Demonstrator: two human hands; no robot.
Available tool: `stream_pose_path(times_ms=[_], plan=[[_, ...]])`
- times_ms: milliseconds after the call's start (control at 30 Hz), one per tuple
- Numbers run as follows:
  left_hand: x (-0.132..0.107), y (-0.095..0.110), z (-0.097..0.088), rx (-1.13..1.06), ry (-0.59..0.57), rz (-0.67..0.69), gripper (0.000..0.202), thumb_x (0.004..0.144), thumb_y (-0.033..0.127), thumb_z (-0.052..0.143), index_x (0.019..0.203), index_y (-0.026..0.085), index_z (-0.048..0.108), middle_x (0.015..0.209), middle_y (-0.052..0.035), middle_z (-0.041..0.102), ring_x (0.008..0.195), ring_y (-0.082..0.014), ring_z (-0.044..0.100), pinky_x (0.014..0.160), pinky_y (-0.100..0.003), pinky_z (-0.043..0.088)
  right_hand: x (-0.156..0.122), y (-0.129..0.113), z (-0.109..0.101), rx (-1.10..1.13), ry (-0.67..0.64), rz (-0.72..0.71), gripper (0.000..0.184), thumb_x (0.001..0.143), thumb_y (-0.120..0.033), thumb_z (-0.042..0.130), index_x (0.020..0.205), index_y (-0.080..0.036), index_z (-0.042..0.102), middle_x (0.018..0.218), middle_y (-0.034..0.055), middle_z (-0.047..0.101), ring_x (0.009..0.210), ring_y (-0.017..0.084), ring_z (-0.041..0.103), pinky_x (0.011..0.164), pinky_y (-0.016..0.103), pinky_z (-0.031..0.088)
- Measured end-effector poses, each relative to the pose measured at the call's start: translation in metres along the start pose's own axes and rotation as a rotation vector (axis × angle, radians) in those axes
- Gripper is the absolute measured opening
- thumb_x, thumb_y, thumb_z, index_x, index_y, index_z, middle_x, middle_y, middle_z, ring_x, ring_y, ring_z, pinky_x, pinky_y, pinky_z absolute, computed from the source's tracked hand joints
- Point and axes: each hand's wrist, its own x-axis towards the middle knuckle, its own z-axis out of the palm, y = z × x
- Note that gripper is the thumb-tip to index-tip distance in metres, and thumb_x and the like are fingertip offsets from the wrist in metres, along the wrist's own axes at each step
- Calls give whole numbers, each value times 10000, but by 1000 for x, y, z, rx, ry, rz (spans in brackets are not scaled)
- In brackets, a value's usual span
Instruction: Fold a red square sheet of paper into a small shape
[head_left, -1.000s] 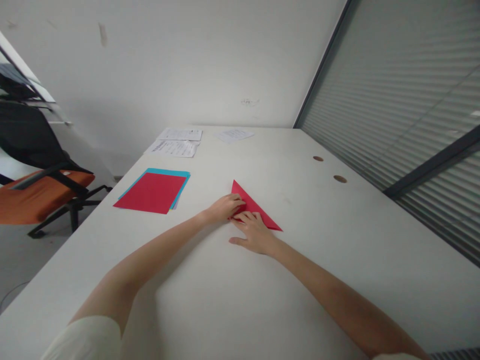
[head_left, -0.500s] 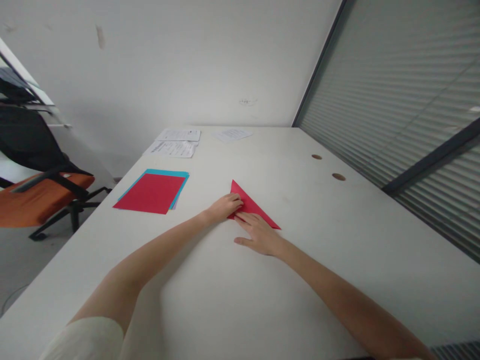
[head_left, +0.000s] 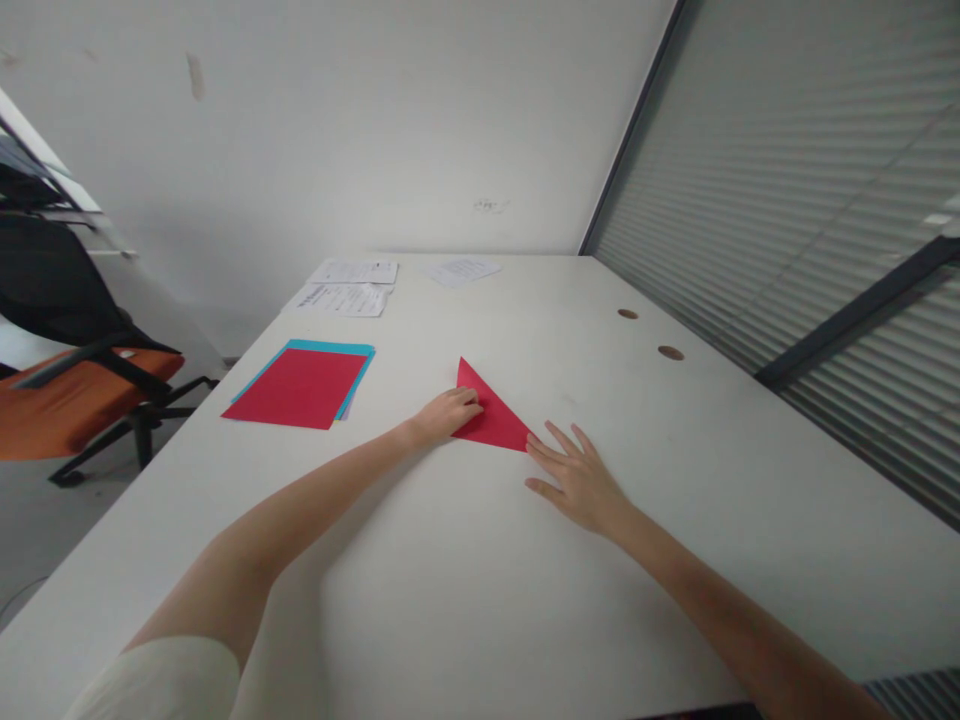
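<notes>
Head view: one camera, looking down the tabletop toward a white wall.
Red paper triangle: lies flat at the centre of the frame, one tip pointing to the far wall, its long edge running down to the right.
Left hand: comes in from the lower left and rests on the triangle's left edge; fingers narrow, held together and bent down onto the paper, not wrapped around it.
Right hand: just right of centre, palm down on the tabletop; fingers spread wide and holding nothing, the tips at the triangle's lower right corner.
Coloured sheets: a flat stack left of centre, red on top, blue showing at the edges, well apart from both hands.
Printed papers: farther up, near the wall.
Office chair: orange seat, left edge of the frame.
Blinds: fill the right side.
</notes>
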Motion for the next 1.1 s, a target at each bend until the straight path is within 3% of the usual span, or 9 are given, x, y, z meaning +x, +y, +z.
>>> stream_pose_path(times_ms=[333, 500, 600, 667, 733, 867, 1100], plan=[[-1, -2, 3, 17, 15, 4, 257, 954, 112, 458, 1088, 104, 677, 994, -124, 643, 912, -212, 614, 843, -344, 516, -24, 20, 5, 63, 45, 66, 529, 979, -527, 398, 1400, -237, 532, 1420, 66, 564, 1438, 312, 356, 1156, 633, 253], [-1, -3, 6, 13, 19, 0, 234, 937, 109, 494, 1089, 107, 671, 987, -117, 641, 925, -214, 611, 839, -342, 513, -15, 36, 2, 148, 295, 136, 447, 1015, -410, 339, 1286, -212, 635, 1310, 93, 656, 1326, 270, 520, 1120, 574, 347], [-2, -3, 6, 13, 16, -3, 241, 929, 98, 499, 1106, 104, 663, 993, -120, 640, 927, -215, 611, 831, -343, 512, 1, 34, -8, 129, 435, 153, 427, 1015, -366, 348, 1257, -183, 647, 1265, 108, 682, 1257, 259, 582, 1093, 531, 388], [-1, -3, 5, 17, 14, 0, 243, 931, 101, 496, 1107, 104, 663, 990, -122, 640, 922, -214, 613, 827, -343, 513, 13, 24, -13, 97, 413, 91, 410, 1011, -352, 371, 1267, -178, 639, 1272, 104, 679, 1258, 260, 579, 1086, 519, 396], [-1, -2, 5, 21, 11, 3, 241, 935, 110, 491, 1103, 107, 664, 986, -120, 641, 916, -211, 616, 829, -339, 513, 20, 12, -15, 59, 306, -6, 406, 1007, -362, 399, 1286, -176, 628, 1318, 96, 651, 1298, 273, 541, 1086, 516, 393], [0, -2, 3, 26, -4, 4, 236, 936, 115, 492, 1094, 105, 667, 983, -120, 644, 911, -210, 620, 841, -342, 511, 13, 1, -6, -19, 116, -79, 409, 990, -429, 448, 1229, -182, 669, 1309, 70, 658, 1347, 328, 479, 1081, 558, 376], [0, -1, 2, 30, -20, -6, 260, 955, 127, 461, 1121, 115, 661, 1017, -117, 644, 941, -215, 613, 851, -341, 506, -36, 24, 5, -56, 145, -53, 406, 974, -406, 496, 1310, -209, 608, 1313, 59, 657, 1288, 312, 533, 1055, 570, 377]])
